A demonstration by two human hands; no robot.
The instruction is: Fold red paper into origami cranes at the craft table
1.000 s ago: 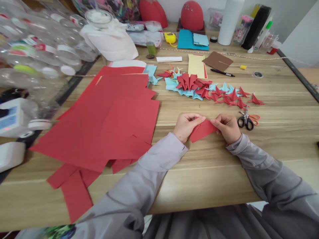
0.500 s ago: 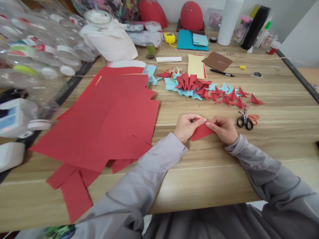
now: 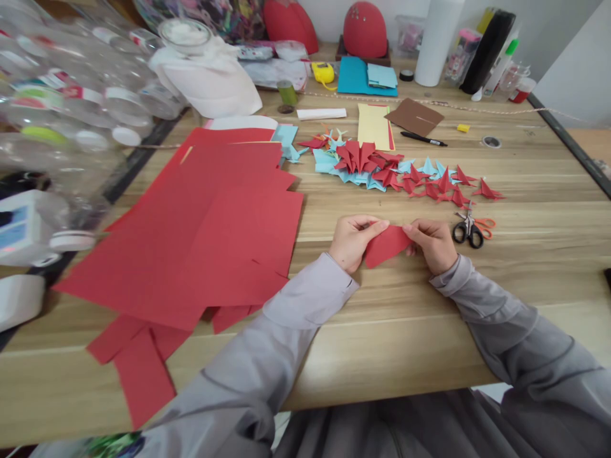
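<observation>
A small piece of red paper (image 3: 387, 245) is stretched between my two hands, just above the wooden table (image 3: 382, 343). My left hand (image 3: 352, 242) pinches its left upper edge between thumb and fingers. At the right corner, my right hand (image 3: 433, 244) pinches it the same way. Some fingers are hidden behind the paper. Beyond my hands lie folded red paper cranes (image 3: 443, 183) and light blue ones (image 3: 429, 168), in a loose cluster. Two pairs of scissors (image 3: 470, 233), with black and orange handles, lie right of my right hand.
Large red paper sheets (image 3: 191, 229) cover the left of the table. Toward the back are yellow paper (image 3: 373, 127), brown card (image 3: 414, 117), a black pen (image 3: 424, 138), a tape roll (image 3: 491, 142) and a yellow tape measure (image 3: 323, 73). Plastic bottles (image 3: 86, 95) pile up at the left.
My right hand has slid slightly right along the red paper, away from my left thumb. More of the paper's upper edge now shows between the hands.
</observation>
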